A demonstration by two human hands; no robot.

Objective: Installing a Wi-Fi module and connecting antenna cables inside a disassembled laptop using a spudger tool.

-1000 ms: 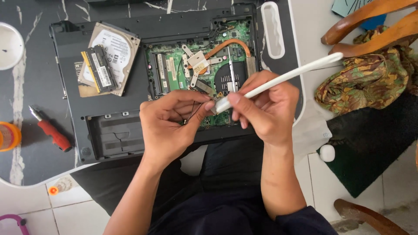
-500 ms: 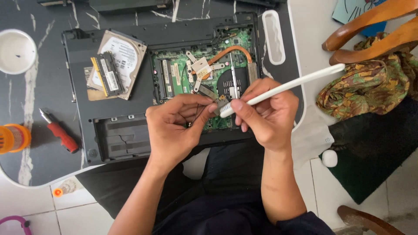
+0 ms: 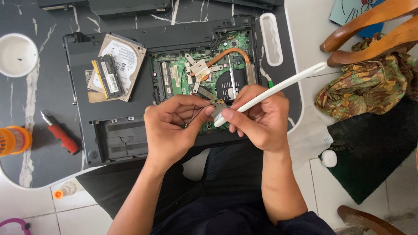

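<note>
An opened black laptop point(image 3: 130, 91) lies bottom-up on the dark marble table, its green circuit board point(image 3: 174, 76), copper heat pipe point(image 3: 233, 53) and fan point(image 3: 228, 85) exposed. My left hand point(image 3: 172, 130) pinches a small card point(image 3: 219, 106) with thin wires over the board's near edge. My right hand point(image 3: 259, 117) grips a long white brush point(image 3: 278, 89), whose head touches that small card. A silver hard drive point(image 3: 119, 65) with a memory stick point(image 3: 106, 77) on top rests on the laptop's left part.
A red-handled screwdriver point(image 3: 61, 135) lies left of the laptop, an orange container point(image 3: 13, 140) at the table's left edge, a white bowl point(image 3: 16, 54) far left. A white plastic tray point(image 3: 271, 39) sits right of the board. Patterned cloth point(image 3: 361, 85) and wooden chair legs point(image 3: 370, 26) are at right.
The view has shifted slightly, so the laptop sits lower in frame. Both hands stay over the board's near edge; the brush head stays against the small card with little movement.
</note>
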